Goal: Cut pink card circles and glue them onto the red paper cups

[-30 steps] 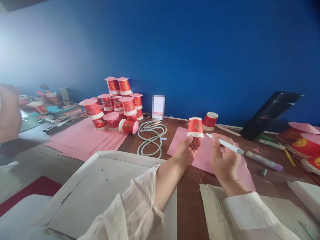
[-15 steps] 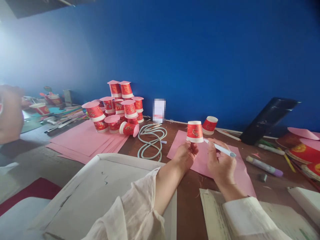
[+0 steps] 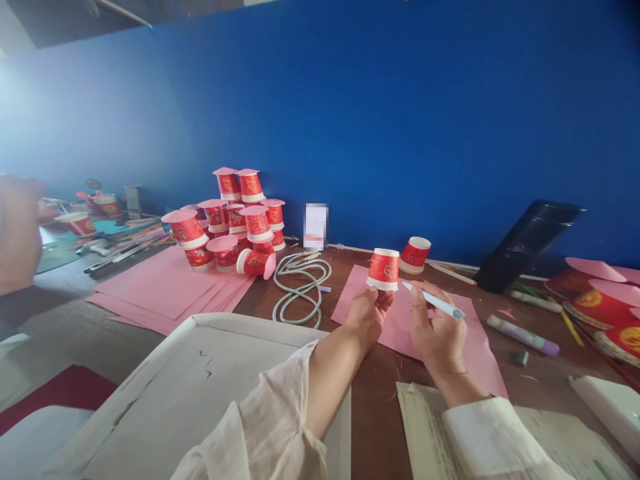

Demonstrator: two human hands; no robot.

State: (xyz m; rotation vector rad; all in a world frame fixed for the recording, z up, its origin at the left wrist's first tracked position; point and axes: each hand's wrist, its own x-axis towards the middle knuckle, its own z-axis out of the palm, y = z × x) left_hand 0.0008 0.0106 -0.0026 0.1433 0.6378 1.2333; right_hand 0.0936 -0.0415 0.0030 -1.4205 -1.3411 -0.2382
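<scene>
My left hand [image 3: 367,316] grips a red paper cup [image 3: 383,269] by its white rim, bottom end up, above a sheet of pink paper [image 3: 480,347]. The cup carries a gold dragon print. In my right hand [image 3: 443,333] is a white pen [image 3: 440,305], its tip close to the cup's rim on the right side with a small gap between them. Behind the held cup, a second red paper cup [image 3: 415,255] stands upside down on the brown table near the blue wall.
Stacked red cups with pink paper discs [image 3: 223,252] stand left, beside pink sheets [image 3: 145,287]. A coiled cable [image 3: 303,287] lies mid-table. A white box lid [image 3: 165,400] sits at front left, a glue stick [image 3: 523,335] right. Another person's arm [image 3: 19,233] shows far left.
The pen tip has drawn slightly away from the cup's rim. My left hand still holds the cup upside down. The whole view has shifted a little.
</scene>
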